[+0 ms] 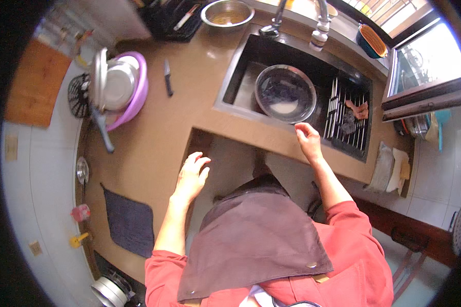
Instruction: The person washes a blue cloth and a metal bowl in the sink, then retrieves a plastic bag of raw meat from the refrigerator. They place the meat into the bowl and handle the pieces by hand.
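Observation:
Over the counter's front edge, my left hand hovers empty with its fingers apart. My right hand is raised by the sink's front edge with loosely bent fingers, and nothing shows in it. Its fingertips are near the rim of a round metal bowl; whether they touch it I cannot tell. The bowl stands in the dark sink and seems to hold water, with a pale patch inside. Right of it, a slatted rack carries a grey scouring pad and a crumpled pinkish piece.
A knife lies on the brown counter. At left, a purple basin holds metal bowls, with a handle jutting over the counter. A dark cloth lies nearer. Behind stand a steel bowl and faucet. Cloths hang at right.

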`<action>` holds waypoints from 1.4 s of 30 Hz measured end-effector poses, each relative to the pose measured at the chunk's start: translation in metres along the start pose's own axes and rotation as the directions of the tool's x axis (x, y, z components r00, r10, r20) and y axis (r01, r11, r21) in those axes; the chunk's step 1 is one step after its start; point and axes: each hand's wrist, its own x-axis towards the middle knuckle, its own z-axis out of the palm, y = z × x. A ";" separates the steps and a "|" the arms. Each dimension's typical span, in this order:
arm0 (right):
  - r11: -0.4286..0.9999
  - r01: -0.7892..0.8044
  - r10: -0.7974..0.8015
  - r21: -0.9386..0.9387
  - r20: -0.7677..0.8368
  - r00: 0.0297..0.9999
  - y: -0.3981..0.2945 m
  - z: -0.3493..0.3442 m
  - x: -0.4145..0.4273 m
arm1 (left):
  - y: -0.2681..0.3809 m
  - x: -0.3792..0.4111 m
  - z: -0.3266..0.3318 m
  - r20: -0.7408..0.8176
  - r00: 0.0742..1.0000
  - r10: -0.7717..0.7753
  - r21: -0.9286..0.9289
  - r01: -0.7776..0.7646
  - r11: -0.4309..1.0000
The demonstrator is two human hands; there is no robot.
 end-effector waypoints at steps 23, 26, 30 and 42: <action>0.810 -0.535 0.447 0.240 0.337 0.828 0.171 0.082 0.207 | 0.108 0.347 0.220 0.711 0.411 -0.570 -0.621 0.748 -0.234; 1.000 -0.009 0.011 -0.013 0.132 0.991 0.049 0.041 0.166 | 0.081 0.379 0.239 0.870 0.464 -0.164 -0.474 0.701 -0.532; 0.984 0.107 -0.105 -0.142 0.023 0.994 -0.009 0.033 0.166 | 0.102 0.376 0.235 0.842 0.536 -0.057 -0.474 0.686 -0.553; 0.909 -0.417 0.401 -0.016 -0.242 0.884 0.141 0.036 0.240 | 0.083 0.383 0.240 0.539 0.715 -0.445 -0.827 0.549 -0.119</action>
